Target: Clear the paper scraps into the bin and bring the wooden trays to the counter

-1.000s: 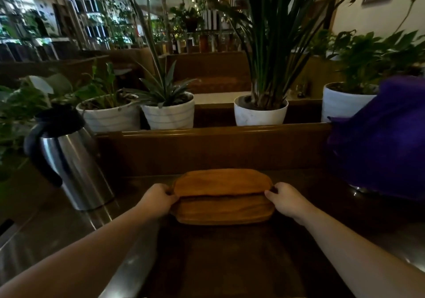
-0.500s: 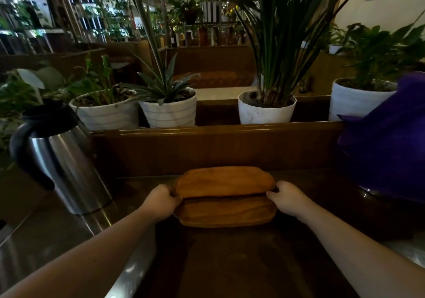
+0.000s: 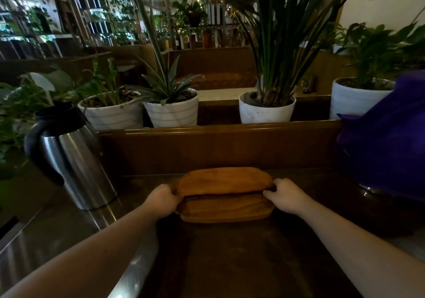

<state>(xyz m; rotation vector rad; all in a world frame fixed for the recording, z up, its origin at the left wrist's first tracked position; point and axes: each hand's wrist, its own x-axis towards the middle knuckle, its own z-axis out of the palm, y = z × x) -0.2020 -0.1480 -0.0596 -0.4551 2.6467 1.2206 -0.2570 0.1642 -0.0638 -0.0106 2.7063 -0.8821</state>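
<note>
Two oval wooden trays [image 3: 224,194] are stacked on the dark counter [image 3: 230,263], close to its wooden back wall. The upper tray is tilted, its near edge lifted off the lower one. My left hand [image 3: 162,200] grips the stack's left end and my right hand [image 3: 286,195] grips its right end. Both arms reach straight forward from the bottom of the view. No paper scraps or bin are in view.
A steel thermos jug [image 3: 69,157] with a black handle stands at the left on a metal surface. A purple cloth-covered object [image 3: 388,141] sits at the right. White plant pots [image 3: 172,111] line the ledge behind the wooden back wall [image 3: 218,145].
The trays and both hands have stayed in almost the same place on the counter. The view has shifted a little, so the jug and pots sit slightly differently in frame.
</note>
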